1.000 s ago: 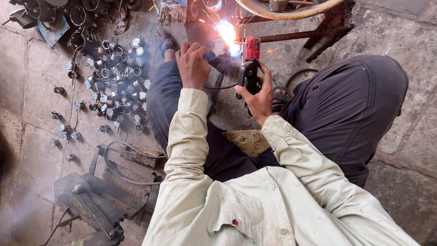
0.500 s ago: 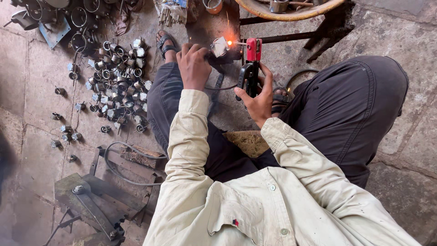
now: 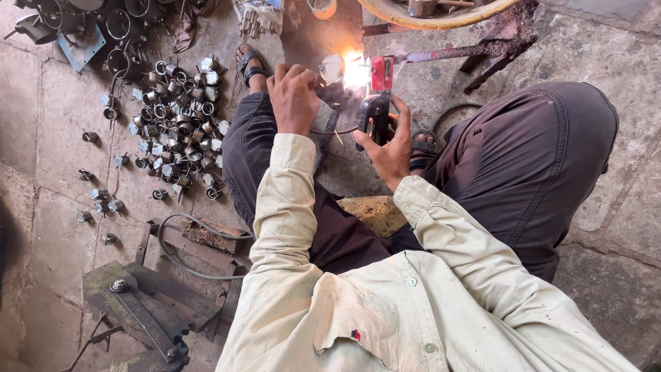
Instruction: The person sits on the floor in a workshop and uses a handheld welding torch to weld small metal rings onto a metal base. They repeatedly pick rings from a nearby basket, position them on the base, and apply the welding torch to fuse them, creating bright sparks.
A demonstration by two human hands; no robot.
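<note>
My right hand (image 3: 389, 148) clamped the black-and-red electrode holder (image 3: 375, 103), angled toward the arc (image 3: 354, 72); my left hand (image 3: 295, 96) pinched the small metal part (image 3: 332, 69) steady beside it, spare fittings (image 3: 175, 114) piled left.

**Obscured and Cut-Off Items at the Welding Position**

The welding glare (image 3: 355, 71) is washing out the joint itself; what is being joined there cannot be told. The small metal piece (image 3: 331, 68) under the left hand (image 3: 295, 98) is showing only in part, the fingers covering the rest. The right hand (image 3: 390, 150) is hiding the lower grip of the electrode holder (image 3: 375, 103). The yellow ring (image 3: 441, 12) is running off the top edge. The scrap heap (image 3: 82, 21) at top left is being cropped likewise. The small fittings (image 3: 175, 117) are lying too small to identify individually. The iron frame (image 3: 148, 310) is being cut by the bottom edge.
</note>
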